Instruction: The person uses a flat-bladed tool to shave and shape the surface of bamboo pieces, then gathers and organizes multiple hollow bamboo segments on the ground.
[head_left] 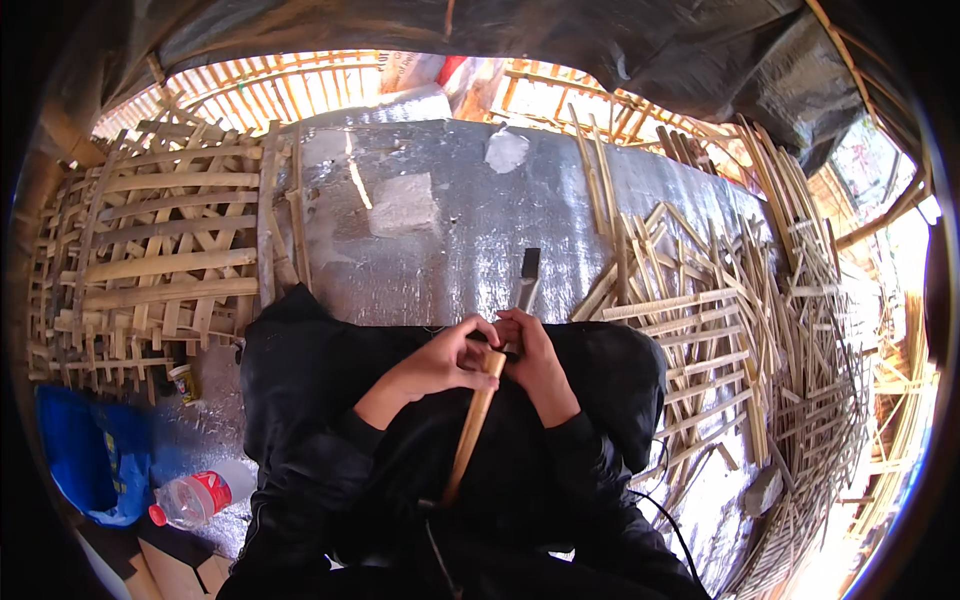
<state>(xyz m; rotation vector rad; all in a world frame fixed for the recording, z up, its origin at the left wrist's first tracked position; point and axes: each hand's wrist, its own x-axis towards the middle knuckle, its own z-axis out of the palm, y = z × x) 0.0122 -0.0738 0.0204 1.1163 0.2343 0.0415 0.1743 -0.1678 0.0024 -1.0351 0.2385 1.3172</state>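
A smooth, light-brown wooden rod (472, 432) slants up from my lap to between my hands. My left hand (445, 362) is closed at its upper end, with the thumb across the rod. Close beside it, my right hand (535, 365) has its fingers bent and pressed together near a small dark thing I cannot make out. Beyond the right fingertips a flat metal blade (527, 285) with a dark end points away from me, roughly in line with the rod. My fingers hide whether the two are joined.
Slatted bamboo lattice panels (170, 235) stand at the left. Loose bamboo strips (700, 320) are heaped at the right on a silvery sheet (440, 270). At the lower left are a blue tub (75, 450) and a clear bottle (195, 497) with a red cap. A stone (763, 492) lies at the right.
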